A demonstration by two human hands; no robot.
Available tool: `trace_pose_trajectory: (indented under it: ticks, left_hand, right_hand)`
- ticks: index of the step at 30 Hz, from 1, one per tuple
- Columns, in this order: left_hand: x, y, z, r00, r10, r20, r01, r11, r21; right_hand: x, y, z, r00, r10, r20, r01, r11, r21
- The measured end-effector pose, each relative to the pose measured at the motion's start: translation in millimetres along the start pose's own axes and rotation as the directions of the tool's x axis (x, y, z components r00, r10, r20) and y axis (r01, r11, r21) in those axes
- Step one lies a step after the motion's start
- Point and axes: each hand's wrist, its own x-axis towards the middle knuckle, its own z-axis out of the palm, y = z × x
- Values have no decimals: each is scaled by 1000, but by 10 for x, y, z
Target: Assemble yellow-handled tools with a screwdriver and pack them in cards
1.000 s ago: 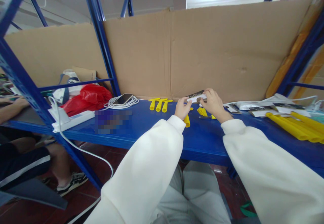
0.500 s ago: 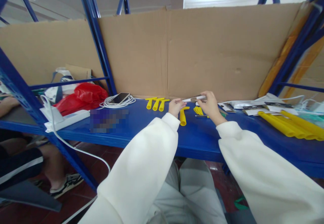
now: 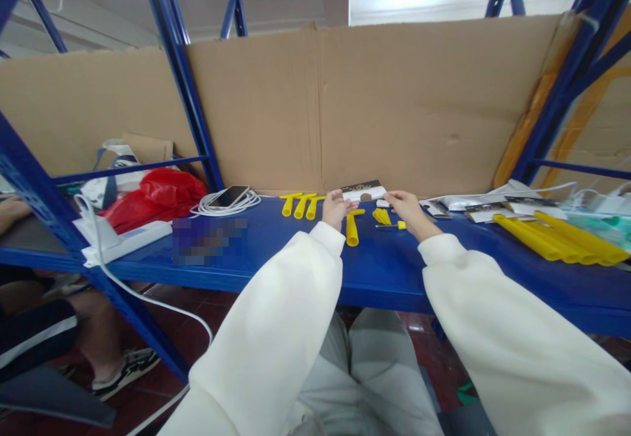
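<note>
A black-and-white card with a round cut-out or dark spot is held up near the cardboard wall. My left hand pinches its left end, and the fingertips of my right hand close on its right end. Just below the card, a yellow T-shaped piece with a tubular stem lies on the blue shelf. Between my hands rest small yellow pieces and a thin metal tool with a yellow end. Three more yellow T-shaped pieces lie left of my left hand.
Yellow tubes and more black-and-white cards lie at the right. To the left are a phone on a coiled white cable, a power strip and a red bag. A person sits beyond the left post.
The card has been tilted so its printed face now shows instead of its narrow edge. Both hands still hold its ends. The camera view has shifted slightly.
</note>
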Motion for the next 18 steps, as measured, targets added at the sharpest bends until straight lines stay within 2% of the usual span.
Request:
trace_pose_trajectory:
  ticks: [2, 5, 7, 10, 12, 15, 17, 18]
  left_hand:
    - [19, -12, -12, 1000, 14, 9, -14, 999, 53]
    - [70, -61, -50, 998, 59, 17, -61, 960, 272]
    - [118, -110, -91, 993, 106, 47, -115, 845, 523]
    - [179, -171, -152, 982, 165, 93, -174, 598, 782]
    - [189, -187, -176, 987, 119, 105, -151, 492, 857]
    - [160, -179, -185, 992, 18, 125, -122, 389, 913]
    - [141, -170, -187, 993, -15, 113, -99, 373, 922]
    - [139, -168, -190, 995, -25, 98, -80, 402, 912]
  right_hand:
    - [-27, -26, -35, 996, 35, 77, -33, 999, -38]
    - [-61, -55, -61, 997, 35, 70, -32, 999, -45]
    - [-75, -75, -68, 999, 30, 40, -29, 999, -34]
    - [-87, -114, -82, 998, 64, 7, -64, 998, -28]
    - [-97, -145, -95, 995, 103, -7, -104, 994, -39]
    - [-120, -183, -108, 989, 149, 3, -148, 988, -52]
    - [-134, -198, -109, 986, 165, 18, -164, 986, -43]
    - [-138, -203, -108, 985, 169, 22, -168, 985, -33]
